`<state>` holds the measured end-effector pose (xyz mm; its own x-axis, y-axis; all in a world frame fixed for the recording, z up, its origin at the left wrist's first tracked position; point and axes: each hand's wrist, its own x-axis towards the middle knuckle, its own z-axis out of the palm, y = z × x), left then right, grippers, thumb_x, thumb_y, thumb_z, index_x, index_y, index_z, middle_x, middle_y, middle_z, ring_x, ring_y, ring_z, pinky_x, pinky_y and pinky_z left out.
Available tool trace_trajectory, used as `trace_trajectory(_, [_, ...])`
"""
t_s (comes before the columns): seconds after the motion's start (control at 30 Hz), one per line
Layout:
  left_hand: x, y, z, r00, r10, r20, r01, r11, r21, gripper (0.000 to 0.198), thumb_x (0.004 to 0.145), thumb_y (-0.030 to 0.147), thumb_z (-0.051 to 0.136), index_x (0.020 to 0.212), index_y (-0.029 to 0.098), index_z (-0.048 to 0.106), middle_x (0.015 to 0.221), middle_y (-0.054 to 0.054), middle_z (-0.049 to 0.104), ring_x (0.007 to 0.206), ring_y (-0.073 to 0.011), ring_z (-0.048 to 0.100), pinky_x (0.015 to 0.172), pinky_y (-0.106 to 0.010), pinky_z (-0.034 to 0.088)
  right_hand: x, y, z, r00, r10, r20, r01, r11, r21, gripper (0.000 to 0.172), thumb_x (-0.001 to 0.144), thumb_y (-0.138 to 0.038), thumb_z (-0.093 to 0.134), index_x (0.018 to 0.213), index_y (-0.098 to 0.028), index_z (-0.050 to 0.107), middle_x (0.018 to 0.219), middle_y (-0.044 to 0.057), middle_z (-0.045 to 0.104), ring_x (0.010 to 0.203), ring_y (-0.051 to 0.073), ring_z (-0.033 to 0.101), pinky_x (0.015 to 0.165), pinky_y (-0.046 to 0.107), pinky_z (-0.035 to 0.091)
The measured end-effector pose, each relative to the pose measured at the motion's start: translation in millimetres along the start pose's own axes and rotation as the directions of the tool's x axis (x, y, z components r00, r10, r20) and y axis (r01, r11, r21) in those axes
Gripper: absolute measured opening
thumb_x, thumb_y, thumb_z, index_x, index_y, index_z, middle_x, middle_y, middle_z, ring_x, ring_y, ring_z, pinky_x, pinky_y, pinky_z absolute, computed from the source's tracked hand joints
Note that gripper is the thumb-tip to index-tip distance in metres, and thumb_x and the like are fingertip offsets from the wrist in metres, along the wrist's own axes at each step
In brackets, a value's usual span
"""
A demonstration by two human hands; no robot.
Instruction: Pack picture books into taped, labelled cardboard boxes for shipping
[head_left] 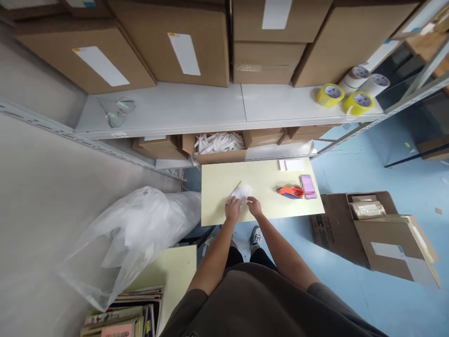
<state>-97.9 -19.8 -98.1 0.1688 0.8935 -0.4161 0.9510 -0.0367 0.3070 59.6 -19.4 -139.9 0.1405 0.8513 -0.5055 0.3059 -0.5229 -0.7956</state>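
A small white packet (242, 190), perhaps plastic or paper, lies slanted on the pale yellow table (217, 178). My left hand (232, 208) rests over its lower left part, fingers curled on it. At its lower right edge, the fingertips of my right hand (254, 206) are pinched together against the packet; the exact grip is small and partly hidden. To the right on the same table lie an orange-and-blue tool (290, 192), perhaps a tape dispenser or cutter, and a blurred pink-purple item (307, 186). White cards or labels (292, 165) sit at the back edge.
Ahead stands a grey shelf (210, 105) with cardboard boxes (196, 47), tape rolls (358, 103) and eyeglasses (117, 112). Below, an open box holds white rolled pieces (220, 142). A clear plastic bag (143, 224) bulges at left; open cartons (347, 229) stand on the floor at right.
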Motion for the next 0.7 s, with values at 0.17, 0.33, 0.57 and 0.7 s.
trace_trajectory(0.17, [5.7, -45.1, -19.0, 0.995, -0.082, -0.057, 0.078, 0.995, -0.060, 0.052, 0.101, 0.013, 0.054, 0.149, 0.029, 0.066, 0.165, -0.012, 0.052, 0.153, -0.0324, 0.043, 0.117, -0.048, 0.048, 10.6, -33.4, 16.7, 0.910, -0.276, 0.310, 0.398, 0.795, -0.457, 0.063, 0.087, -0.013, 0.059, 0.150, -0.019, 0.065, 0.170, 0.012, 0.048, 0.163, 0.031, 0.033, 0.132, 0.050, 0.034])
trace_trajectory(0.33, [12.8, -80.1, -36.6, 0.997, -0.058, -0.049, 0.051, 0.991, -0.127, 0.054, 0.100, 0.019, 0.057, 0.152, 0.030, 0.064, 0.173, -0.011, 0.043, 0.160, -0.0325, 0.033, 0.124, -0.051, 0.042, 11.3, -55.4, 46.6, 0.868, -0.057, 0.494, 0.426, 0.597, -0.680, 0.079, 0.088, -0.010, 0.057, 0.166, -0.014, 0.046, 0.183, 0.016, 0.016, 0.169, 0.036, 0.015, 0.131, 0.053, 0.030])
trace_trajectory(0.57, [16.0, -100.7, -37.0, 0.986, -0.139, -0.094, 0.125, 0.981, -0.149, 0.060, 0.100, 0.031, 0.058, 0.160, 0.028, 0.058, 0.175, -0.013, 0.040, 0.167, -0.0397, 0.020, 0.130, -0.061, 0.029, 30.7, -70.2, 83.0, 0.934, -0.047, 0.353, 0.327, 0.507, -0.797, 0.087, 0.091, -0.015, 0.059, 0.173, -0.025, 0.034, 0.184, 0.012, 0.008, 0.170, 0.039, -0.002, 0.131, 0.069, 0.013])
trace_trajectory(0.7, [26.3, -104.1, -28.3, 0.959, -0.243, -0.145, 0.219, 0.961, -0.167, 0.066, 0.103, 0.033, 0.055, 0.168, 0.022, 0.047, 0.177, -0.018, 0.032, 0.167, -0.0420, 0.020, 0.128, -0.063, 0.032, 62.5, -93.3, 113.6, 0.933, -0.061, 0.354, 0.328, 0.548, -0.769, 0.079, 0.097, -0.020, 0.055, 0.173, -0.019, 0.035, 0.184, 0.015, 0.011, 0.170, 0.040, 0.004, 0.132, 0.065, 0.020])
